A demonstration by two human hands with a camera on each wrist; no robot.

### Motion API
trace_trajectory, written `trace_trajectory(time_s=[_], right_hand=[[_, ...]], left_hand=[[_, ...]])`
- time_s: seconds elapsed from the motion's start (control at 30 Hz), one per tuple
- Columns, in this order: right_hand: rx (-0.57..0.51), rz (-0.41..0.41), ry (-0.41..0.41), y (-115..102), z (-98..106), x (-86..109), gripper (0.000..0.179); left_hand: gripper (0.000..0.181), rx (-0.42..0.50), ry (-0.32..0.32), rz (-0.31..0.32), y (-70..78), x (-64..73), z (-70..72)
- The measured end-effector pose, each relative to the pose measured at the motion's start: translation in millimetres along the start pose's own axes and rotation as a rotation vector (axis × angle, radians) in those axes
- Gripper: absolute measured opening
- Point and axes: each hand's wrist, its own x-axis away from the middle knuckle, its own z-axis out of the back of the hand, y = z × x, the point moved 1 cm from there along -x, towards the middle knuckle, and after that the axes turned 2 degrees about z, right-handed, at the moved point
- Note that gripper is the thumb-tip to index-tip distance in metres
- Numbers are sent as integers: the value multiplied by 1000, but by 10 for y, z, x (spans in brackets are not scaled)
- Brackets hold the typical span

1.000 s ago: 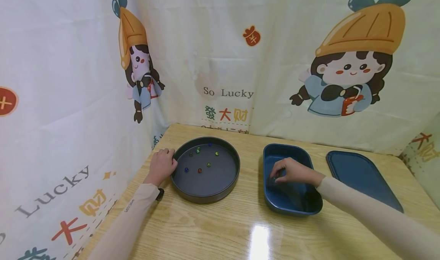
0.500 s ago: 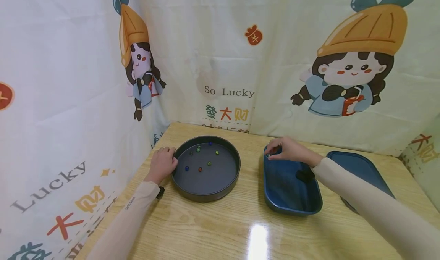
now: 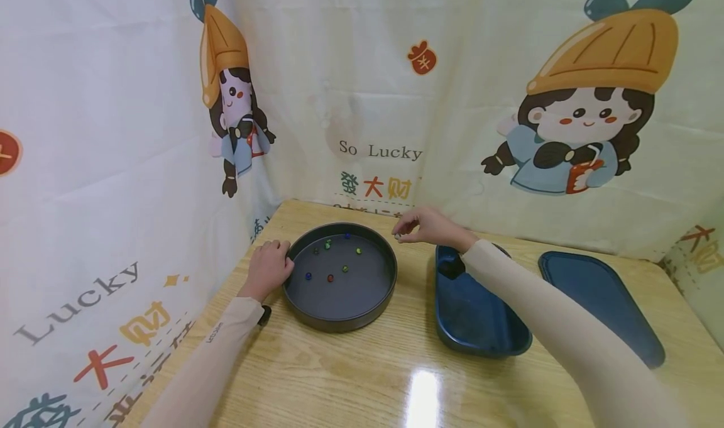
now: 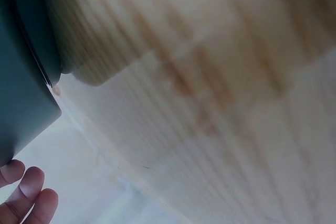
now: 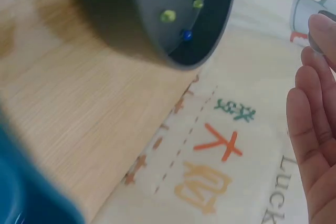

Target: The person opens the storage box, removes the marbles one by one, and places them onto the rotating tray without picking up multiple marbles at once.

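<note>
In the head view my left hand (image 3: 266,268) holds the left rim of a round dark grey pan (image 3: 339,324), thumb at the rim. Its fingertips (image 4: 32,182) show by the pan's outer wall in the left wrist view. Several glass marbles lie scattered in the pan, among them a red marble (image 3: 330,278), a blue marble (image 3: 308,276) and a yellow-green marble (image 5: 168,16). My right hand (image 3: 432,227) is raised just right of the pan's far rim. Between thumb and fingertips it pinches a small greyish marble (image 5: 315,44), mostly covered by the thumb.
A deep blue rectangular container (image 3: 481,327) stands right of the pan, partly under my right forearm. Farther right lies a flat blue lid (image 3: 599,296). A printed curtain (image 3: 367,101) hangs behind and left of the wooden table (image 3: 339,378).
My right hand has risen out of the blue container with the marble and moved left, over to near the pan's far right rim. The left hand has stayed at the pan.
</note>
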Motion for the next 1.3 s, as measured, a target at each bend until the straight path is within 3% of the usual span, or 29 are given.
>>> trace_trajectory(time_s=[0.37,0.67,1.1,1.3], right_hand=[[-54,-33,5,-87,-411,-687,16],[-144,-24,-29,-67,-830,-1061,18],[-169,-39,-68,-37,-1183,-1262,13],[-180,-30,-108,92,-1309,-1315,9]], left_hand=[[7,4,0,-2,11,2,33],[7,-7,12,-8,-20,0,-2],[6,-18,-5,1,-23,-3,-8],[6,-12,-3,-10,-16,7,11]])
